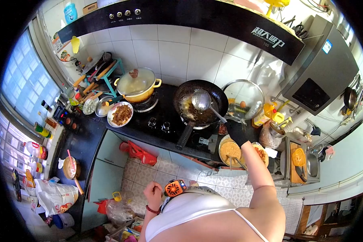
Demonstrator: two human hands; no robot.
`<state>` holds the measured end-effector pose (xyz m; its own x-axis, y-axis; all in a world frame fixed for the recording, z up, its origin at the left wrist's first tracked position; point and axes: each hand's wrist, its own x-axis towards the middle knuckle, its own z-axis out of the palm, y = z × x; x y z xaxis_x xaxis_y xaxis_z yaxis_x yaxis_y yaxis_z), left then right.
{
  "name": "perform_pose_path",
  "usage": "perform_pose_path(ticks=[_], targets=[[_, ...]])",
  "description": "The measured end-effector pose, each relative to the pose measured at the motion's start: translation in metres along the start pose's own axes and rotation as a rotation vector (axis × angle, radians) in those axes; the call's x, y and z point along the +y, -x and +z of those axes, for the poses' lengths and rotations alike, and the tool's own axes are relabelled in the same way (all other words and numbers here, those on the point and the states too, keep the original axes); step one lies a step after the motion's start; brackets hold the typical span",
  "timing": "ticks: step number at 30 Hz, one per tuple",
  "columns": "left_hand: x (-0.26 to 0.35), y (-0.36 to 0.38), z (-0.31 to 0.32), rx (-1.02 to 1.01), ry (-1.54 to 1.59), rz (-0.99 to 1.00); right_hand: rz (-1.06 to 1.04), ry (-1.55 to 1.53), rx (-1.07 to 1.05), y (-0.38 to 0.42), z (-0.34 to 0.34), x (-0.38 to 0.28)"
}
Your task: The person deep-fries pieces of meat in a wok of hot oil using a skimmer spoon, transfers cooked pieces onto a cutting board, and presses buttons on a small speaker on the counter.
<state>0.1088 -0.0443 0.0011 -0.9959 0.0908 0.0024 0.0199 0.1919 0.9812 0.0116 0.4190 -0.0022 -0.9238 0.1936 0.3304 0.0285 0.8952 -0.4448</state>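
A black glove covers my right hand [236, 132], which is closed on the handle of a metal ladle [201, 100]. The ladle's bowl is over the inside of a dark wok [182, 93] on the right burner; brown residue shows in the wok. Below my right hand sits a bowl of orange-yellow mixture [230, 151] with utensils in it, beside a plate of reddish pieces [261, 153]. My left hand [153, 192] is bare, with a red band at the wrist. It hangs near my waist with its fingers curled, away from the stove; nothing shows in it.
A lidded yellow pot [137, 86] stands on the left burner, beside a plate of browned food [120, 114]. A glass lid [244, 101] leans behind the wok's right side. The range hood [181, 18] spans above. The wok handle [184, 136] points toward me.
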Motion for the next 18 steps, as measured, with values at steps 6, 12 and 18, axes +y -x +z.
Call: perform_pose_path(ticks=[6, 12, 18], targets=[[-0.032, -0.01, -0.016, -0.265, 0.171, 0.003, -0.034, 0.392, 0.142, -0.016, -0.017, 0.005], [-0.023, -0.018, -0.021, -0.777, 0.215, 0.018, 0.135, 0.397, 0.048, -0.026, -0.007, 0.011], [-0.046, -0.027, -0.018, -0.882, 0.161, 0.043, 0.137, 0.301, 0.053, -0.021, 0.01, 0.021]])
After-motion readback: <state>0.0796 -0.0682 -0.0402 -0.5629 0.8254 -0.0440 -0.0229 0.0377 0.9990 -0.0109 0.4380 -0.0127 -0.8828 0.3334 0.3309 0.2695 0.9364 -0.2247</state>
